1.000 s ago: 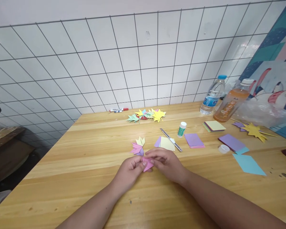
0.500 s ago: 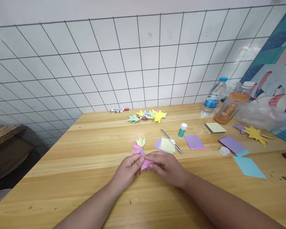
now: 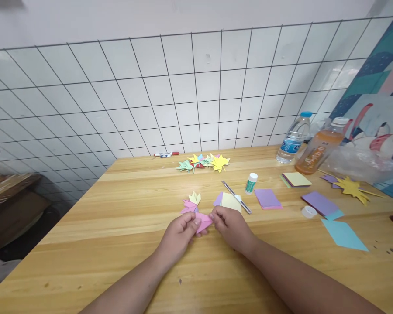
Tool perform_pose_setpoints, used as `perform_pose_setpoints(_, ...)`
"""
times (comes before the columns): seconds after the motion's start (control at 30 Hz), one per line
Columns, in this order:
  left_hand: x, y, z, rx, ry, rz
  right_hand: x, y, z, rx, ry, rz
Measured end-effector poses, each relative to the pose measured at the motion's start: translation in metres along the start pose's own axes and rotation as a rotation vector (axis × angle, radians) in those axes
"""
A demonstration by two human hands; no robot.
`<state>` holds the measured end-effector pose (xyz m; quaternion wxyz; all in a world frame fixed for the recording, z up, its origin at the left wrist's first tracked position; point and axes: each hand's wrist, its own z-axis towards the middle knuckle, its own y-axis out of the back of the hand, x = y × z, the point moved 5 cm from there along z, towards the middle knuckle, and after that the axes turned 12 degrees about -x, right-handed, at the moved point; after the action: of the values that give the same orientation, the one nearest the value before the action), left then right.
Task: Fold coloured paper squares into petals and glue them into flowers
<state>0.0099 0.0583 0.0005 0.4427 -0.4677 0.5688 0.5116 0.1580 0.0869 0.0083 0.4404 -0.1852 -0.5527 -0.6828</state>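
Note:
A small folded piece of pink paper (image 3: pixel 203 222) is held between both hands above the wooden table. My left hand (image 3: pixel 180 230) pinches its left side, thumb on top and fingers beneath. With thumb and fingertips closed, my right hand (image 3: pixel 232 226) grips its pointed right end. Just beyond my left hand lie a folded pink paper piece (image 3: pixel 189 206) and a folded pale yellow piece (image 3: pixel 195 198); part of this group is hidden by the hand. A stack of pale yellow and purple paper squares (image 3: pixel 231 200) lies beyond my right hand, a utility knife (image 3: pixel 236 197) across it.
A glue stick (image 3: pixel 251 183), its cap (image 3: pixel 309 212), purple squares (image 3: pixel 268 199) and a blue sheet (image 3: pixel 344 234) lie to the right. Two bottles (image 3: pixel 321 146) stand at the back right. Folded paper leaves (image 3: pixel 218 162) and markers (image 3: pixel 167 154) lie near the wall.
My right hand has shifted from over the pink paper to its right tip, fingers now drawn in. More of the paper shows. The view has tilted up slightly.

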Motion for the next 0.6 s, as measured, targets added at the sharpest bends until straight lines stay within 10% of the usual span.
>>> perform_pose_setpoints(0.6, 0.001, 0.001, 0.004, -0.025, -0.039, 0.062, 0.003, 0.003, 0.001, -0.109, 0.114, -0.203)
